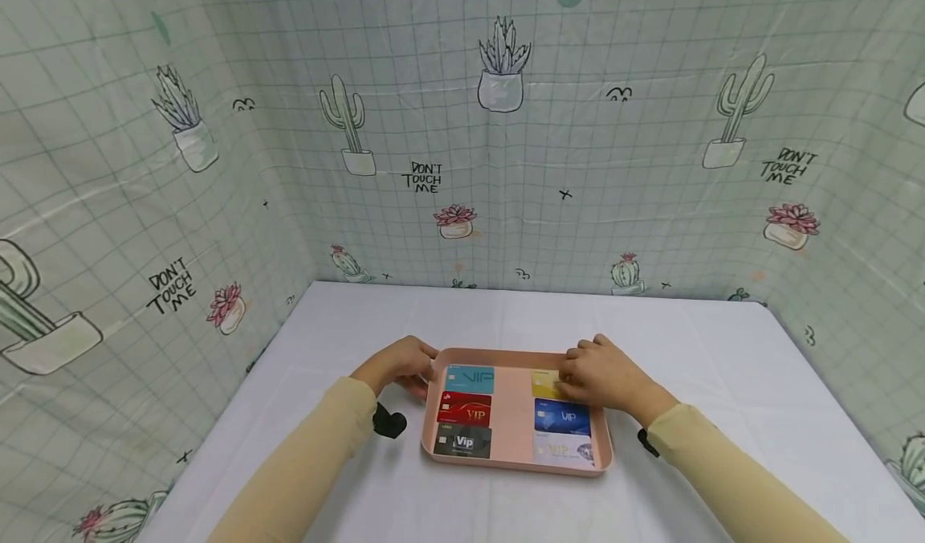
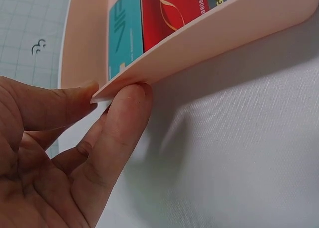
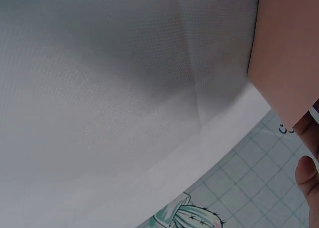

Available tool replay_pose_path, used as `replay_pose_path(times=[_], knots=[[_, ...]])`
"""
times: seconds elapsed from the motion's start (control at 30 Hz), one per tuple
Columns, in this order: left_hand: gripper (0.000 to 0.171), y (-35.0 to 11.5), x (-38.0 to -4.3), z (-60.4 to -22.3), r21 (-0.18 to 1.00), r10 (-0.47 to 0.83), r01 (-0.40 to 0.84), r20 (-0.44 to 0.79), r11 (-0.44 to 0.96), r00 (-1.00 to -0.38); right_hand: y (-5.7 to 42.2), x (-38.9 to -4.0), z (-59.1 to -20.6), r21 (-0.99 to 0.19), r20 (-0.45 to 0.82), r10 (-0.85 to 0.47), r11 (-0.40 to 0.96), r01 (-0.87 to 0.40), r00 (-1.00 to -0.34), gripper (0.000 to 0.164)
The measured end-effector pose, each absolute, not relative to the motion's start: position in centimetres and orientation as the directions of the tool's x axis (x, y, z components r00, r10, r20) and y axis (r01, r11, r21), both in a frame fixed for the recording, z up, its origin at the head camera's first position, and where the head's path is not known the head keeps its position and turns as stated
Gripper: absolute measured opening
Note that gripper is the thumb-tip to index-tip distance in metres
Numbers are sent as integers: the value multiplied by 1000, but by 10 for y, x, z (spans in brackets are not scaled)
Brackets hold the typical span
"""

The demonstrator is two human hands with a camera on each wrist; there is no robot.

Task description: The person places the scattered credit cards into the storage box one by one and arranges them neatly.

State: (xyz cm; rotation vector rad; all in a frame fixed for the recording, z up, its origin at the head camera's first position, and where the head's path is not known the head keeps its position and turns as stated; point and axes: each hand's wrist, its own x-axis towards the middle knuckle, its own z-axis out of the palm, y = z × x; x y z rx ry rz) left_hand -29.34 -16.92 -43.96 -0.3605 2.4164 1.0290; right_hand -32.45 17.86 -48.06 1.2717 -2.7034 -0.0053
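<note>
A pink tray (image 1: 513, 414) lies on the white table with two columns of VIP cards in it. My left hand (image 1: 405, 364) pinches the tray's wall near the far left corner, thumb and finger on either side, as the left wrist view shows. In the left column are a teal card (image 1: 470, 379), a red card (image 1: 466, 409) and a dark card (image 1: 462, 441). Over the far right corner, my right hand (image 1: 605, 374) has its fingers at a yellow card (image 1: 544, 384), partly covering it. I cannot tell whether they pinch it. Below lie a blue card (image 1: 562, 417) and a white card (image 1: 564, 450).
White cloth covers the table (image 1: 708, 366). Behind it and at both sides hangs a gridded curtain (image 1: 549, 149) printed with cacti. A bare pink strip of tray runs between the two card columns.
</note>
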Motion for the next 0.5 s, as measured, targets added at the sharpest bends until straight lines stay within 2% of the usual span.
replay_pose_path(times=[0.17, 0.27, 0.4, 0.5], knots=[[50, -170, -295, -441, 598, -36, -402, -528, 693, -848, 185, -325, -473, 104, 192, -755, 651, -752, -627, 19], [50, -175, -298, -441, 606, 28, -356, -530, 712, -847, 193, -330, -470, 110, 251, -739, 664, -740, -626, 16], [42, -190, -302, -439, 622, 156, -213, -483, 754, -861, 207, -340, -473, 99, 334, -686, 708, -700, -646, 16], [40, -202, -306, -441, 584, 192, -74, -380, 808, -905, 220, -349, -474, 80, 355, -625, 761, -644, -695, 21]])
